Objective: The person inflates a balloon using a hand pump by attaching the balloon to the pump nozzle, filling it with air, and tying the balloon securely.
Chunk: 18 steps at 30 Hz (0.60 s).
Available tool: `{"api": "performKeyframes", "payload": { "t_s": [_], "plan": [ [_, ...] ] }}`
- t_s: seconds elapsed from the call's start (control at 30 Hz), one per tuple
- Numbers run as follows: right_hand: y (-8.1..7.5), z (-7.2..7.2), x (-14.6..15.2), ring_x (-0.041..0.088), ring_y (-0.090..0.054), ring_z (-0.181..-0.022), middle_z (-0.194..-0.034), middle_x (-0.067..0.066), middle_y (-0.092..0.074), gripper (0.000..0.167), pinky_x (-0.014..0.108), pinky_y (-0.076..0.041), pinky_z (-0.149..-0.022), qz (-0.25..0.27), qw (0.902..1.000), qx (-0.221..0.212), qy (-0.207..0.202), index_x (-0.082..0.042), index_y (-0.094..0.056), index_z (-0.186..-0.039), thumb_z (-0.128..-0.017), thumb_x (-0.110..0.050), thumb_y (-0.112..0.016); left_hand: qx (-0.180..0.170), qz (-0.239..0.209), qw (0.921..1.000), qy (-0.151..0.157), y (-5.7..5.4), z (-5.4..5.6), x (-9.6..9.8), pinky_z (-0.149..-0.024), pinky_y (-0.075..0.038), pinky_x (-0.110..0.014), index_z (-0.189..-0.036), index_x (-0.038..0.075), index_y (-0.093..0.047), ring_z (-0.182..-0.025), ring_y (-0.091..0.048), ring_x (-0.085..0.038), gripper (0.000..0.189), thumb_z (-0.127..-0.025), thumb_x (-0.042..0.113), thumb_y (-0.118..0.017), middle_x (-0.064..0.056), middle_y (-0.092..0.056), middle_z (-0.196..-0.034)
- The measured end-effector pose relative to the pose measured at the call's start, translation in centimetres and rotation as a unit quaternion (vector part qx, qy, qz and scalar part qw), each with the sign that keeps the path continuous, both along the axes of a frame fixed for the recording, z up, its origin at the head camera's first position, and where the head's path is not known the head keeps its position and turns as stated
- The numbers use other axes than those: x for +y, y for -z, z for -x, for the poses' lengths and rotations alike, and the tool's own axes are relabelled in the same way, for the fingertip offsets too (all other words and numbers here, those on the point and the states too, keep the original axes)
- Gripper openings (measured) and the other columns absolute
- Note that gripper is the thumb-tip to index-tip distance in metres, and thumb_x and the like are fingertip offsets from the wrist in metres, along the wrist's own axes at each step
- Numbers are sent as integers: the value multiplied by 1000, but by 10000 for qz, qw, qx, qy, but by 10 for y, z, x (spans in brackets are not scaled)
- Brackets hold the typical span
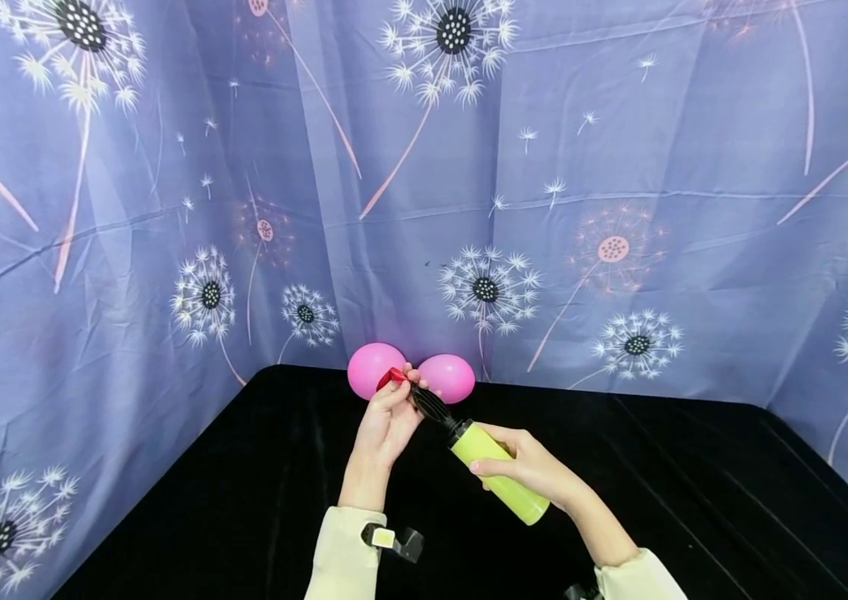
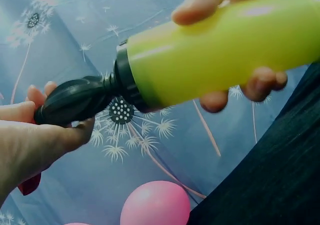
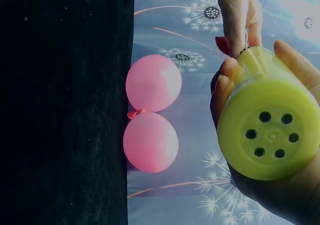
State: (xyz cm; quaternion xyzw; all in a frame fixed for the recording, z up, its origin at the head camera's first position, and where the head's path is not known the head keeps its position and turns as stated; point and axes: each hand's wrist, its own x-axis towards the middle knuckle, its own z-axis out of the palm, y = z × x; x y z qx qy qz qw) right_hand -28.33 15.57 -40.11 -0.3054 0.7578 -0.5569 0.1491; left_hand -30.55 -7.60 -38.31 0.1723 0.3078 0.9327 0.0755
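My right hand (image 1: 532,467) grips the yellow-green barrel of a balloon hand pump (image 1: 501,479), which slants up to the left. The pump's ribbed black front end (image 2: 75,99) reaches into my left hand (image 1: 385,427). There the fingers pinch a limp red balloon (image 1: 392,377) at the pump's tip. Most of that tip is hidden by the fingers, and a bit of red balloon (image 2: 31,185) shows below the hand in the left wrist view. The barrel's holed end cap (image 3: 272,135) faces the right wrist camera.
Two inflated pink balloons (image 1: 448,378) (image 3: 151,142), joined at their knots, lie at the table's far edge behind my left hand. Black cloth covers the table (image 1: 244,500). A blue dandelion-print curtain (image 1: 409,208) hangs behind and at the sides.
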Motion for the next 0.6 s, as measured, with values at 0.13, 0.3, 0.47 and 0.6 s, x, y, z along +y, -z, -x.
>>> {"api": "performKeyframes", "payload": {
  "t_s": [0.13, 0.3, 0.47, 0.6],
  "plan": [
    [1, -1, 0, 22, -68, -74, -88, 8, -64, 56, 32, -58, -63, 30, 9999, -79, 90, -4, -47, -141, -91, -22, -66, 145, 176, 9995, -210, -5, -5, 4, -95, -52, -30, -95, 14, -56, -88, -58, -10, 38, -105, 2, -21, 5, -60, -86],
    [-2, -2, 1, 23, -68, -75, -88, 8, -64, 57, 31, -58, -64, 124, 9999, -30, 92, -3, -47, -140, -90, -22, -67, 214, 644, 9945, -796, -13, -9, 14, -92, -50, -29, -86, 13, -52, -83, -59, -15, 36, -106, 13, -21, 1, -56, -82],
    [-2, -2, 0, 20, -68, -74, -90, 7, -64, 56, 29, -57, -63, 269, 9991, -318, 19, 0, -47, -139, -90, -20, -66, 308, 1056, 9857, -1279, -12, -10, 22, -91, -53, -31, -86, 15, -47, -79, -62, -14, 40, -108, 29, -16, 2, -55, -80],
    [-2, -6, -3, 16, -67, -73, -91, 4, -65, 57, 28, -56, -66, 450, 9964, -712, -59, 0, -45, -141, -91, -19, -65, 489, 1291, 9748, -1752, -6, -8, 26, -87, -56, -30, -85, 15, -46, -74, -67, -11, 39, -107, 31, -19, 4, -57, -75]
  ]
}}
